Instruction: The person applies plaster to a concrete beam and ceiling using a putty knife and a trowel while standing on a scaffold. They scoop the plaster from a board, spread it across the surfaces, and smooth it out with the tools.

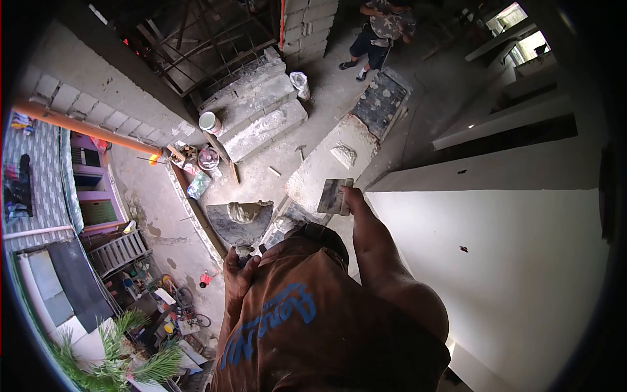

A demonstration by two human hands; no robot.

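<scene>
My right hand [353,198] is closed round the handle of a rectangular plastering trowel [330,196], held out ahead of my body with its grey, smeared blade facing up. On the other side, my left hand [240,271] has its fingers curled at the near edge of a dark mortar board [228,225]. A lump of wet grey plaster [248,212] lies on that board. How the fingers meet the board is partly hidden. My brown shirt [313,326] fills the lower middle of the view.
A plaster-covered plank [320,170] with a mortar heap [343,155] lies ahead. Concrete steps [268,127], a white bucket [209,122] and a hammer [300,152] stand beyond. A white wall [496,261] rises close on my right. Another person [385,29] stands at the back.
</scene>
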